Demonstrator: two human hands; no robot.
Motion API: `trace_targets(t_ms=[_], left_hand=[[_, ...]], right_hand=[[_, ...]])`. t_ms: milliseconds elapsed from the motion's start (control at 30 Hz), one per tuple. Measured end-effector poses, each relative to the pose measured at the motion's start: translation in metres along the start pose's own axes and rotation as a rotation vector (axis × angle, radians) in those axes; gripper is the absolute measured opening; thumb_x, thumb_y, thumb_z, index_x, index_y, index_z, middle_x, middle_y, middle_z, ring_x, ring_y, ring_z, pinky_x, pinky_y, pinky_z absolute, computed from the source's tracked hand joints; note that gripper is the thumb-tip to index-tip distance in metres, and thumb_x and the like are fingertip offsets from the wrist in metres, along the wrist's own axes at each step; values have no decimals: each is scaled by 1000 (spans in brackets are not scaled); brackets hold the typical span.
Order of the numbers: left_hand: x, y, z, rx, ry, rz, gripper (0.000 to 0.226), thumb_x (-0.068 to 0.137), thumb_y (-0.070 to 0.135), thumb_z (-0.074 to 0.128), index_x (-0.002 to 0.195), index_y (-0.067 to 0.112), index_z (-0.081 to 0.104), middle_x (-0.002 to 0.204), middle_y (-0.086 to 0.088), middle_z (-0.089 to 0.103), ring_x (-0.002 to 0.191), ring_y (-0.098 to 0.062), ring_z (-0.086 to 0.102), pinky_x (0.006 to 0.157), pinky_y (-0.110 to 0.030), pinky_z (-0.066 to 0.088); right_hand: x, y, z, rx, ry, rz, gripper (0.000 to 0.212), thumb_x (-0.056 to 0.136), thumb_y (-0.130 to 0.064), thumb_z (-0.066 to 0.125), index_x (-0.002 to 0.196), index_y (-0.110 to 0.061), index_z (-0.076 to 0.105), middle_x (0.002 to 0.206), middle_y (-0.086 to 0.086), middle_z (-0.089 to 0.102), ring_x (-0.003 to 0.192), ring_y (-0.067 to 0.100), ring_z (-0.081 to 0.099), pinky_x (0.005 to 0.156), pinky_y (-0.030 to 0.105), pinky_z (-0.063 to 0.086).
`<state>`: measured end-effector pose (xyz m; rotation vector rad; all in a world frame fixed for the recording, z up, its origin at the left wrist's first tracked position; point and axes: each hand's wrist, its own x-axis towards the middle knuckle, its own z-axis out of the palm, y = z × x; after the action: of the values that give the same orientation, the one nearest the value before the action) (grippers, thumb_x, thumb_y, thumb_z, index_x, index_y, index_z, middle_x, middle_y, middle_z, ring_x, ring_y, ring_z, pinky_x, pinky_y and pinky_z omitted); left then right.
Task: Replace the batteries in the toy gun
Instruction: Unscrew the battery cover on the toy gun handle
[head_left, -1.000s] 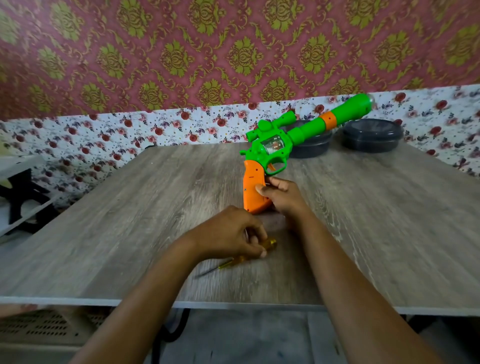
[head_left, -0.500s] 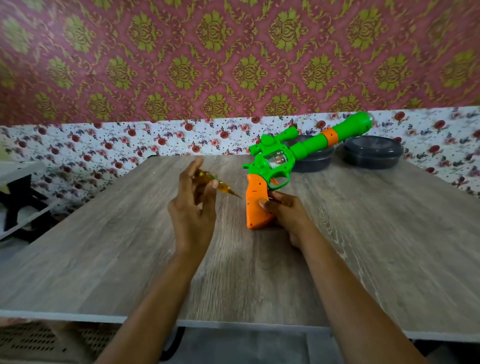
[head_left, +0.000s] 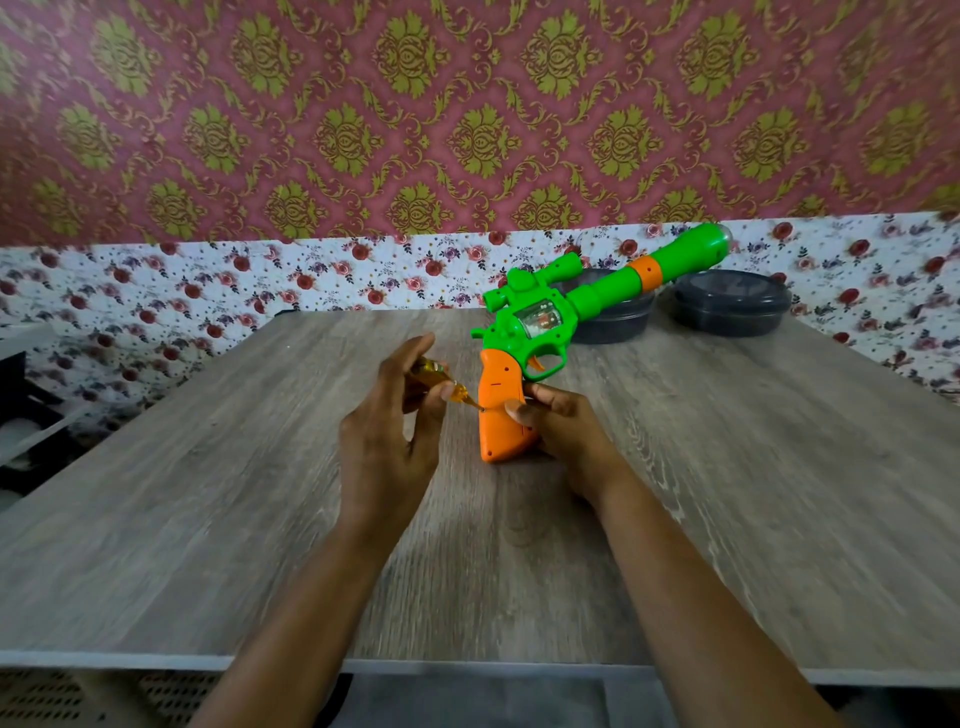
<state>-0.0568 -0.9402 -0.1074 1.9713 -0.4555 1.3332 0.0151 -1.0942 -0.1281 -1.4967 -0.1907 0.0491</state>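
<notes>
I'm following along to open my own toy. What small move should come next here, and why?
Probably seat the screwdriver tip in the screw hole on the orange grip and start turning. The left hand holds the tip at the grip's side, and the right hand steadies the toy gun upright on the table.

I've got the green and orange plastic toy gun (head_left: 540, 332) standing grip-down mid-table on the grey wood-grain table (head_left: 208, 493), barrel angled back-right over two dark round lidded containers (head_left: 730, 304) at the far edge.
</notes>
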Motion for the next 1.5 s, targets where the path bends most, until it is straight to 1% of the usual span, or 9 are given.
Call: trace_targets(t_ms=[333,500,600,800,933,1100,1267,1367,1500], left_hand=[[-1,1,-2,5,1,48,35,91,17,55,124,18,46,101,8,60,94,6,56,80,0,44],[0,2,-4,37,64,139,35,90,7,49,123,-1,56,111,2,58,96,-1,58,76,-10,47],[1,3,-5,43,65,157,32,91,5,51,121,-3,58,111,0,60,94,-4,60,76,-12,48],[-1,2,-6,-69,79,126,18,81,16,69,92,6,59,100,-5,61,83,-3,60,72,-9,49],[-2,6,-6,-90,78,73,33,79,16,71,103,13,49,91,2,62,82,6,59,72,-4,47],[0,7,-6,-20,58,152,23,90,10,57,111,5,64,109,-5,62,97,5,56,80,-10,49],[1,9,-6,39,25,212,28,90,4,52,117,1,61,115,0,58,105,6,54,86,-5,42],[1,5,-7,1,55,183,26,87,2,60,113,2,63,107,-2,59,94,-3,59,80,-10,48],[0,2,-8,-97,92,103,18,80,12,71,95,9,62,98,-4,53,79,1,58,70,-10,49]], right_hand=[[0,0,0,11,-9,-2,31,89,-5,56,118,-12,61,107,5,66,98,17,62,91,36,49],[0,1,0,-10,-3,6,33,88,-6,58,121,-10,60,112,11,66,104,22,62,96,43,49],[1,1,0,-17,-4,5,32,88,-7,58,120,-10,61,110,10,67,104,23,63,97,44,48],[-1,0,0,12,-6,2,30,88,-4,57,117,-10,61,104,8,66,95,18,62,91,38,50],[1,0,1,9,-5,17,31,88,-5,58,119,-9,60,108,9,66,97,18,62,89,35,51],[3,2,1,-22,23,48,38,86,-9,61,124,-9,58,114,9,66,108,25,61,99,46,46],[0,-1,0,-15,16,37,39,87,-8,59,127,-9,56,112,6,64,103,19,60,96,38,47],[0,-1,0,-10,16,35,40,87,-7,59,127,-8,55,115,9,64,104,20,60,97,38,47],[2,0,0,-7,22,33,37,87,-6,59,124,-6,57,110,8,65,105,23,60,100,45,45]])
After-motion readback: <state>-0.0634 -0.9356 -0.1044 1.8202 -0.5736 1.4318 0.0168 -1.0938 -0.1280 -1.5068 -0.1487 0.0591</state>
